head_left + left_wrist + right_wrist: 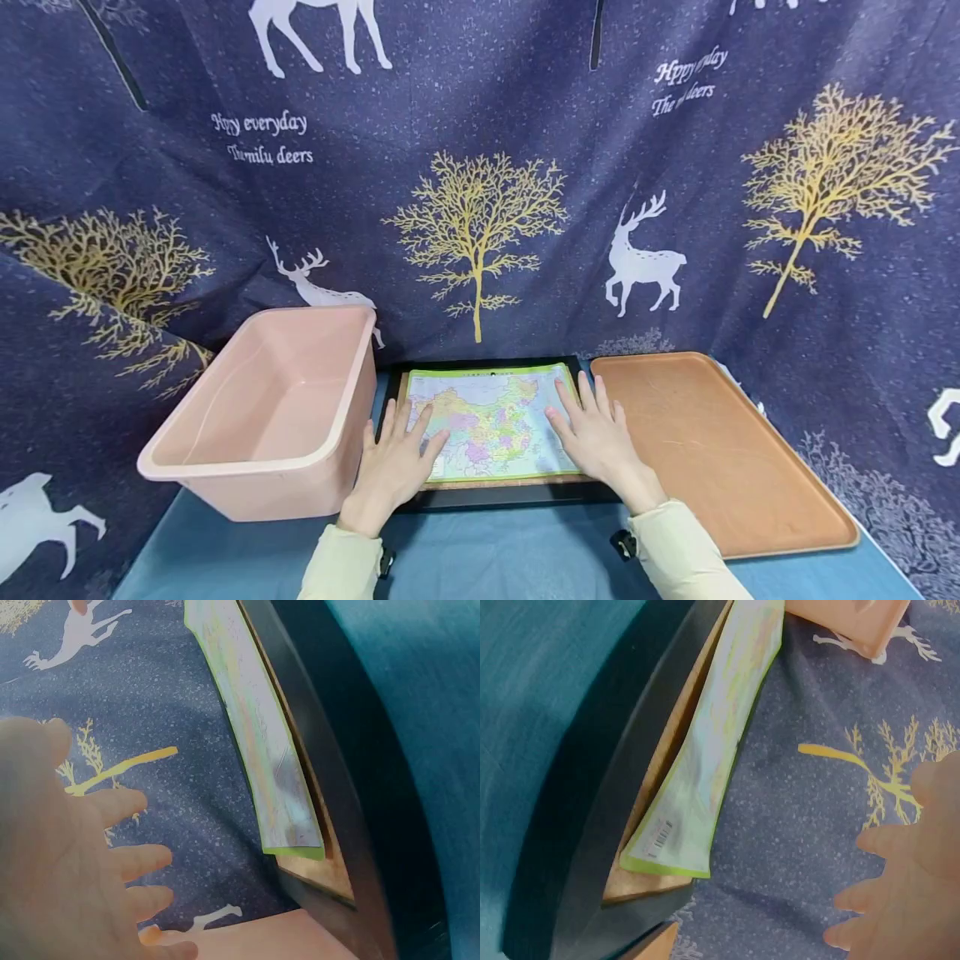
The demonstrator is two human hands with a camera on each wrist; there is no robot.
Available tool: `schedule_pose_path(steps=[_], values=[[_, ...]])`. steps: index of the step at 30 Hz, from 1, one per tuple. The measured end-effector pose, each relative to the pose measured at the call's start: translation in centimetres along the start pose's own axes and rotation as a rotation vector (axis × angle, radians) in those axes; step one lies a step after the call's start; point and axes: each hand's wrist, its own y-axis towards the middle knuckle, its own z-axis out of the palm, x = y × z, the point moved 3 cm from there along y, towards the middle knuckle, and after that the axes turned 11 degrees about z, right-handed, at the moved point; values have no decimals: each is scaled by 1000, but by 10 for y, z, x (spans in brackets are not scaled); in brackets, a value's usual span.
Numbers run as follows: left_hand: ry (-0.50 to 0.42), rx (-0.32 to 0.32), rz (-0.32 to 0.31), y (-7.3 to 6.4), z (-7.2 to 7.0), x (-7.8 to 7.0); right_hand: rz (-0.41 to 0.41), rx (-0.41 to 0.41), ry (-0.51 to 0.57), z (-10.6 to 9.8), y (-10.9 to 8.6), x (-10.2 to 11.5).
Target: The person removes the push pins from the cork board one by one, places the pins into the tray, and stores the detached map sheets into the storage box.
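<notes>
A map sheet (487, 425) with a bright green border lies in a dark frame (517, 497) with a brown inner board (649, 886). Over its left side my left hand (397, 462) is held with fingers spread, holding nothing. My right hand (596, 429) hovers likewise at the map's right side, fingers apart and nothing in them. In the wrist views the left hand (67, 855) and right hand (907, 877) show gaps between their fingers and the map. A small barcode (662, 834) is printed near one corner of the sheet.
A pink plastic tub (258, 467) stands left of the frame, close to my left hand. An orange-brown tray (720, 450) lies to the right. Blue cloth (510, 554) covers the table, and a dark curtain (495, 108) with deer and trees hangs behind.
</notes>
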Motion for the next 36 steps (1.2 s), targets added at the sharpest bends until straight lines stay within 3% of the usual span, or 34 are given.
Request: schedule_pose_path(steps=[11,20,26,36], values=[[-19,27,-9,0,11,2,-73,-26,69,-1,-5,9],[-8,84,-3,-4,20,5,-124,8,189,3,-6,9],[-13,137,6,-8,29,9,-174,42,183,11,-6,11],[-15,159,24,-9,33,8,-299,86,65,22,4,17]])
